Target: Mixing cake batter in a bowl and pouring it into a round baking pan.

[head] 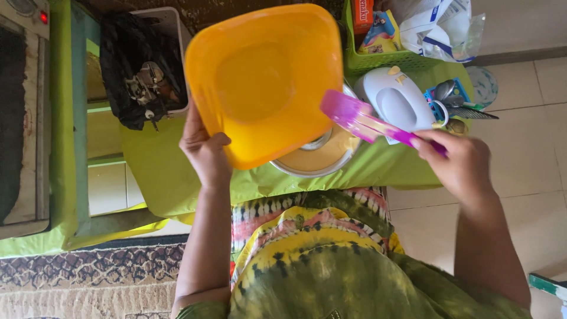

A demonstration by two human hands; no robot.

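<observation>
From the head camera, the orange bowl (263,82) is being held up, tilted so its empty inside is facing the camera, and it is blocking most of what is lying behind it. The left hand (205,150) is gripping the bowl's rim at about seven o'clock, thumb over the inner edge and fingers hidden behind. The right hand (458,162) is closing around the handle of a pink spatula (360,120), whose blade is pointing toward ten o'clock and just overlapping the bowl's right edge.

Peeking out below the bowl at about five o'clock is a metal pan (322,159) holding pale yellow batter; the bowl is covering much of it. At three o'clock from the bowl a white hand mixer (398,100) is lying on the green tablecloth (171,177), partly behind the spatula. Just beyond it, a small blue holder (447,100) is carrying spoons and other utensils. At one o'clock a green basket (384,59) is holding boxes and a plastic bag. At ten o'clock a white bin (171,26) is holding a black bag (133,65) of odds and ends.
</observation>
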